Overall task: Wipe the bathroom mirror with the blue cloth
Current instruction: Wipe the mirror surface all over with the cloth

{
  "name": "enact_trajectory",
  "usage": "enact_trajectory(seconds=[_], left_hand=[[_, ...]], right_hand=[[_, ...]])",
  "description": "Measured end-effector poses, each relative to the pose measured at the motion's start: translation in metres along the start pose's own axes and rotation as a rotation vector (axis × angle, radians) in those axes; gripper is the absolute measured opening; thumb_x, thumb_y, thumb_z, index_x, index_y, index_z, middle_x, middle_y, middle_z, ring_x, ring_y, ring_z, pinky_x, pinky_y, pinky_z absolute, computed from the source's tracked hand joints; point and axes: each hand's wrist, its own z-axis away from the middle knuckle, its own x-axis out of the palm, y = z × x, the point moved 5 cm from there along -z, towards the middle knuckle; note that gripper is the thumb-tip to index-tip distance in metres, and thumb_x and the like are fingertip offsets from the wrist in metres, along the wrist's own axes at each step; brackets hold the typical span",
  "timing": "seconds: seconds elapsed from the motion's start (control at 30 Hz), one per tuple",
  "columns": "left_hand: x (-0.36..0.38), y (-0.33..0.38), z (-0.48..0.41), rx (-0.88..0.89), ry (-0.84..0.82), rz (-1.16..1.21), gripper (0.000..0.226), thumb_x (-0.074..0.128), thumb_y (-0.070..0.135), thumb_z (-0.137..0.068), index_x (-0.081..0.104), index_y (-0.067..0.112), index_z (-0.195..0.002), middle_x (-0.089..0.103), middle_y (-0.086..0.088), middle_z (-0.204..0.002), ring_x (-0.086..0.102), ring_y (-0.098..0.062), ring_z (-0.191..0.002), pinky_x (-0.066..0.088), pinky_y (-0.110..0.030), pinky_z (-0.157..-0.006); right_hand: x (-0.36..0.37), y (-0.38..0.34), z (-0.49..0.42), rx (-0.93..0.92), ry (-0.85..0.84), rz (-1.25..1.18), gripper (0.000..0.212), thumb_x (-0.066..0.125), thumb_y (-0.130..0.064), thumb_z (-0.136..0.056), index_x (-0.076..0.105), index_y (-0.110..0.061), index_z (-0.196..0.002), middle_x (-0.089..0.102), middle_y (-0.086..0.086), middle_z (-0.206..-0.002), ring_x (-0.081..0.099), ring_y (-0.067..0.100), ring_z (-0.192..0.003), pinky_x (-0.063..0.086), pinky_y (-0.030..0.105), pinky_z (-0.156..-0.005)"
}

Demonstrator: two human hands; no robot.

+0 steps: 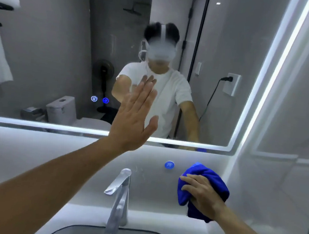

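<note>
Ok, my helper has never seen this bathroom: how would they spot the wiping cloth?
Find the lit mirror above the tap. Below its lower right corner, the right hand grips the blue cloth. It is bunched fabric, unlike the small flat blue disc to its left.

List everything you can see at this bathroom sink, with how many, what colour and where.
Large rectangular wall mirror with lit edge strip: one, white glow, above the sink wall.
Glowing round touch icons: two, blue, low on the glass, left of the raised hand.
Round disc: one, blue, on the white wall below the mirror.
Metal lever faucet: one, chrome, centre, behind the basin.
Sink basin: one, grey, bottom centre.
Bunched blue cloth: one, blue, right of the faucet.
Left hand: one, fingers straight, raised at the mirror's middle.
Right hand: one, gripping the cloth.
</note>
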Motion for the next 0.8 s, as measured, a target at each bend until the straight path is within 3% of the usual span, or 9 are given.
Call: enact_trajectory(seconds=[0.13, 0.23, 0.3, 0.37, 0.47, 0.57, 0.67, 0.73, 0.8], left_hand=[[0.016, 0.014, 0.058, -0.221, -0.248, 0.177, 0.067, 0.027, 0.049, -0.097, 0.022, 0.018, -0.156, 0.018, 0.001, -0.164, 0.008, -0.014, -0.151, 0.02, -0.045, -0.119], [0.028, 0.017, 0.097, -0.586, -0.495, 0.428, 0.056, 0.032, 0.051, -0.102, 0.034, 0.025, -0.151, 0.032, 0.002, -0.158, 0.031, -0.017, -0.144, 0.025, -0.031, -0.11], [0.033, 0.024, 0.115, -0.829, -0.603, 0.762, 0.047, 0.038, 0.048, -0.102, 0.052, 0.02, -0.137, 0.051, -0.005, -0.146, 0.05, -0.022, -0.129, 0.036, -0.028, -0.1], [0.033, 0.034, 0.128, -0.984, -0.657, 1.144, 0.042, 0.043, 0.049, -0.1, 0.063, 0.017, -0.119, 0.068, -0.006, -0.123, 0.065, -0.023, -0.107, 0.051, -0.034, -0.089], [0.021, 0.042, 0.14, -1.057, -0.645, 1.519, 0.045, 0.059, 0.046, -0.093, 0.065, 0.012, -0.121, 0.07, -0.011, -0.113, 0.068, -0.022, -0.097, 0.055, -0.034, -0.076], [0.011, 0.043, 0.154, -1.096, -0.619, 1.612, 0.049, 0.069, 0.04, -0.089, 0.063, 0.009, -0.126, 0.067, -0.016, -0.123, 0.065, -0.028, -0.107, 0.054, -0.038, -0.082], [0.005, 0.042, 0.166, -1.124, -0.565, 1.647, 0.045, 0.071, 0.031, -0.088, 0.063, 0.006, -0.124, 0.067, -0.019, -0.121, 0.068, -0.033, -0.105, 0.057, -0.039, -0.077], [0.0, 0.038, 0.17, -1.19, -0.488, 1.68, 0.042, 0.072, 0.028, -0.083, 0.066, 0.006, -0.119, 0.07, -0.018, -0.115, 0.071, -0.032, -0.096, 0.058, -0.037, -0.069], [-0.005, 0.028, 0.173, -1.247, -0.41, 1.701, 0.047, 0.072, 0.029, -0.079, 0.065, 0.005, -0.118, 0.072, -0.018, -0.111, 0.072, -0.03, -0.09, 0.058, -0.035, -0.065]], right_hand=[[-0.034, -0.03, -0.002, 0.137, 0.137, -0.122, 0.04, 0.084, 0.005, -0.062, 0.076, -0.016, -0.095, 0.067, 0.001, -0.124, 0.063, 0.03, -0.113, 0.052, 0.053, -0.089], [-0.062, -0.065, -0.012, 0.112, 0.277, -0.157, 0.035, 0.078, 0.005, -0.072, 0.074, -0.011, -0.103, 0.065, 0.006, -0.127, 0.06, 0.032, -0.116, 0.043, 0.044, -0.1], [-0.081, -0.094, -0.022, 0.074, 0.351, -0.171, 0.031, 0.074, 0.003, -0.077, 0.073, -0.008, -0.106, 0.064, 0.008, -0.128, 0.059, 0.033, -0.117, 0.039, 0.039, -0.102], [-0.093, -0.121, -0.03, 0.008, 0.395, -0.196, 0.03, 0.071, 0.003, -0.078, 0.073, -0.008, -0.106, 0.063, 0.01, -0.128, 0.059, 0.034, -0.117, 0.042, 0.042, -0.102], [-0.098, -0.15, -0.032, -0.025, 0.359, -0.313, 0.045, 0.069, -0.002, -0.078, 0.062, -0.014, -0.121, 0.061, 0.008, -0.131, 0.058, 0.028, -0.118, 0.048, 0.047, -0.099], [-0.095, -0.158, -0.029, 0.055, 0.288, -0.487, 0.073, 0.073, -0.015, -0.073, 0.037, -0.031, -0.134, 0.039, -0.006, -0.149, 0.043, 0.012, -0.131, 0.047, 0.037, -0.101], [-0.093, -0.157, -0.024, 0.071, 0.283, -0.379, 0.092, 0.083, -0.041, -0.066, 0.031, -0.029, -0.141, 0.024, -0.008, -0.157, 0.03, 0.014, -0.141, 0.035, 0.04, -0.111], [-0.086, -0.15, -0.017, 0.215, 0.187, -0.494, 0.112, 0.082, -0.059, -0.06, 0.019, -0.034, -0.149, 0.017, -0.016, -0.158, 0.018, 0.008, -0.146, 0.026, 0.034, -0.115], [-0.08, -0.144, -0.005, 0.477, 0.134, -0.853, 0.114, 0.077, -0.066, -0.062, 0.011, -0.042, -0.151, 0.018, -0.032, -0.151, 0.022, -0.003, -0.141, 0.031, 0.026, -0.11]])
